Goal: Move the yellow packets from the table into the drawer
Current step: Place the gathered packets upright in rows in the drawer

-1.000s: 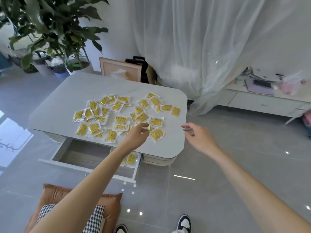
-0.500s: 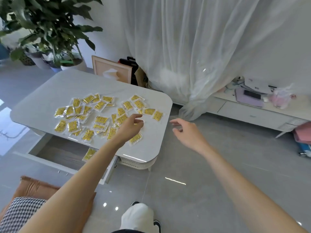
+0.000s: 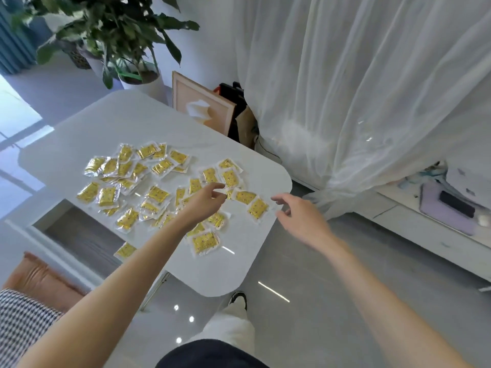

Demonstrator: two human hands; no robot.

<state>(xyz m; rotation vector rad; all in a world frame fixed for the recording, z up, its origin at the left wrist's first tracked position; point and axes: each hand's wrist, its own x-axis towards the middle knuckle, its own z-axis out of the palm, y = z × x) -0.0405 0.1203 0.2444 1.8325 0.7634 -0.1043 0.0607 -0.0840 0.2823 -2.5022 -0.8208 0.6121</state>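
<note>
- Rust-orange cushion [image 3: 39, 277] lies on the floor at lower left, with a black-and-white houndstooth fabric [image 3: 21, 322] beside it.
- White pull-out drawer with grey interior [image 3: 79, 235] stands open below the table's near edge. One yellow packet [image 3: 125, 250] lies inside it, at its right end.
- White rounded-corner table [image 3: 106, 123] carries the remaining yellow foil packets with clear sealed borders [image 3: 156, 193]. They are scattered loosely across its near half, and several overlap.
- Left hand [image 3: 204, 201] is over the right part of the scatter, with forefinger and thumb curved toward each other just above a packet. I cannot tell whether they grasp it.
- Right hand [image 3: 300, 219] hovers at the table's right edge, near the outermost packet [image 3: 258, 208]. Its fingers are loosely spread and released, and it holds nothing.
- Sheer white curtain [image 3: 358, 88] hangs behind the table.
- Low white cabinet [image 3: 425, 235] stands at far right, with a lilac flat case [image 3: 441, 213] on top.
</note>
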